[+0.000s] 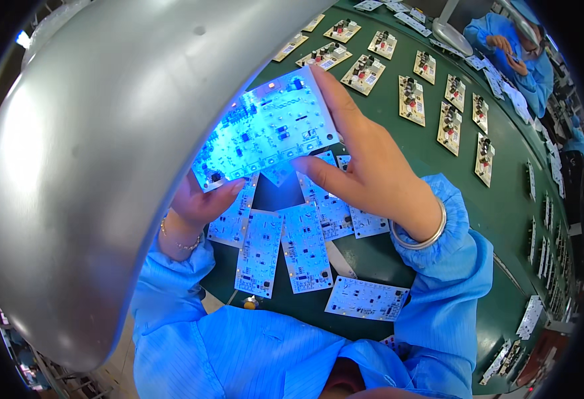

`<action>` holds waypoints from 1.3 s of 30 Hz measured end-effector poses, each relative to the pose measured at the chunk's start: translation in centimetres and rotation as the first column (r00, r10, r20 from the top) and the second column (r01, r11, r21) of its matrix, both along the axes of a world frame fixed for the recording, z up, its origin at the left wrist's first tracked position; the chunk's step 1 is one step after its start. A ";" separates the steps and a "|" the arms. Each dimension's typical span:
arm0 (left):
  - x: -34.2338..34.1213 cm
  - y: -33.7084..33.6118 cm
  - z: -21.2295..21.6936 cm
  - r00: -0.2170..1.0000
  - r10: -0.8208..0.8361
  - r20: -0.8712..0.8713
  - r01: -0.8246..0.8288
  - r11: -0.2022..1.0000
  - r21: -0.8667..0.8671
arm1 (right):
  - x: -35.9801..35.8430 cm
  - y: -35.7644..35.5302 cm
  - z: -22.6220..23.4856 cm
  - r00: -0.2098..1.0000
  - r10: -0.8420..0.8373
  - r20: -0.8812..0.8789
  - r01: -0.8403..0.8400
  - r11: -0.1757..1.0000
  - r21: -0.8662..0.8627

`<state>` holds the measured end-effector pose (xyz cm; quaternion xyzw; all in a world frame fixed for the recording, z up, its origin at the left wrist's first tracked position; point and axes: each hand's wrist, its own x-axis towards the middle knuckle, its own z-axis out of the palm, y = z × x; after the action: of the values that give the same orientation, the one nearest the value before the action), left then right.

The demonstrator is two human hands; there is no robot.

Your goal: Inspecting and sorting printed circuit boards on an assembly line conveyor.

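Between both hands a circuit board [265, 126] is held up, tilted, glowing bright blue under light from the lamp head. My right hand [365, 153] grips its right end, thumb along the lower edge and fingers behind. At the lower left corner my left hand [205, 199] pinches the board; the lamp hides part of that hand. Beneath them, several white circuit boards lie fanned out, among them one board [259, 254] and another beside it [307, 247]. A separate board [366, 298] lies nearest my body, by my right sleeve.
A large grey lamp head [125, 133] fills the left side, close above the hands. On the green table [398, 146], boards with tall components [411, 100] stand in rows at the far right. More boards line the right edge. A person in blue [515, 53] works at the far right.
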<state>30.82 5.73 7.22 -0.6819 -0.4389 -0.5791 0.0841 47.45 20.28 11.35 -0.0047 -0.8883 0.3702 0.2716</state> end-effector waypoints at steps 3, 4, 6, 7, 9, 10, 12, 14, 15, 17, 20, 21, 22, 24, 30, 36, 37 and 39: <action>0.3 0.0 0.2 0.996 0.081 -0.026 -0.080 0.996 0.024 | 0.0 0.0 -0.1 0.999 -0.034 0.017 0.033 0.998 0.044; 0.3 0.0 0.2 0.994 0.107 -0.035 -0.106 0.994 0.032 | -0.1 0.0 -0.1 0.997 -0.073 -0.005 0.073 0.994 0.076; 0.4 0.1 0.2 0.986 0.155 -0.051 -0.153 0.987 0.050 | -0.1 0.1 -0.2 0.994 -0.104 -0.028 0.106 0.989 0.104; 0.5 0.0 0.2 0.982 0.180 -0.060 -0.177 0.982 0.060 | 0.0 0.0 0.0 0.991 -0.123 0.056 0.119 0.990 0.080; 0.5 -0.3 0.4 0.971 0.226 -0.077 -0.220 0.972 0.080 | 0.1 -0.5 0.6 0.974 -0.152 0.171 0.145 0.988 0.051; 0.4 -0.2 0.3 0.967 0.241 -0.082 -0.233 0.968 0.091 | 0.1 -0.4 0.6 0.973 -0.153 0.172 0.146 0.988 0.052; 0.0 -0.3 0.1 0.959 0.255 -0.128 -0.245 0.966 0.085 | 0.2 -0.3 0.6 0.963 -0.141 0.231 0.140 0.990 0.019; 0.0 -0.4 0.2 0.946 0.272 -0.178 -0.261 0.962 0.080 | 0.3 -0.2 0.5 0.969 -0.137 0.207 0.132 0.991 0.038; 0.3 -0.3 0.3 0.957 0.258 -0.131 -0.248 0.965 0.086 | 0.3 -0.2 0.4 0.974 -0.132 0.184 0.124 0.991 0.057; 0.6 -0.1 0.3 0.968 0.236 -0.081 -0.228 0.969 0.094 | 0.4 0.0 0.3 0.975 -0.140 0.174 0.129 0.989 0.070; 0.8 -0.1 0.3 0.963 0.250 -0.096 -0.244 0.967 0.068 | 0.4 0.0 0.0 0.984 -0.129 0.124 0.120 0.990 0.074; 1.0 0.0 0.3 0.963 0.260 -0.071 -0.254 0.963 0.086 | 0.4 0.0 0.0 0.990 -0.114 0.085 0.108 0.992 0.065; 1.2 0.2 0.3 0.963 0.265 -0.045 -0.259 0.960 0.104 | 0.4 0.1 0.0 0.990 -0.117 0.085 0.111 0.992 0.065; 0.4 -0.8 -0.4 0.941 0.337 0.000 -0.334 0.933 -0.137 | 0.5 0.4 -0.1 0.984 -0.121 0.130 0.118 0.993 0.026; -0.7 0.1 1.0 0.795 0.173 0.581 0.261 0.767 -0.586 | 0.3 2.0 -2.0 0.987 -0.139 -0.076 0.154 0.958 0.242; 0.8 1.4 -0.5 0.103 -0.021 0.994 0.688 0.723 -0.056 | 0.0 2.6 -2.0 0.990 0.126 0.065 -0.078 0.866 -0.493; 1.0 1.4 -0.5 0.045 -0.044 0.998 0.729 0.685 -0.003 | -0.1 2.9 -2.0 0.990 0.124 0.067 -0.075 0.866 -0.494; 1.3 1.6 -0.3 0.030 -0.046 0.999 0.747 0.664 0.008 | -0.2 3.3 -2.2 0.973 0.231 -0.010 -0.164 0.659 -0.734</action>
<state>32.13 7.32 6.93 -0.2419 -0.3002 -0.7142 -0.5842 47.23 23.58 9.15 -0.0315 -0.6726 0.7200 0.1680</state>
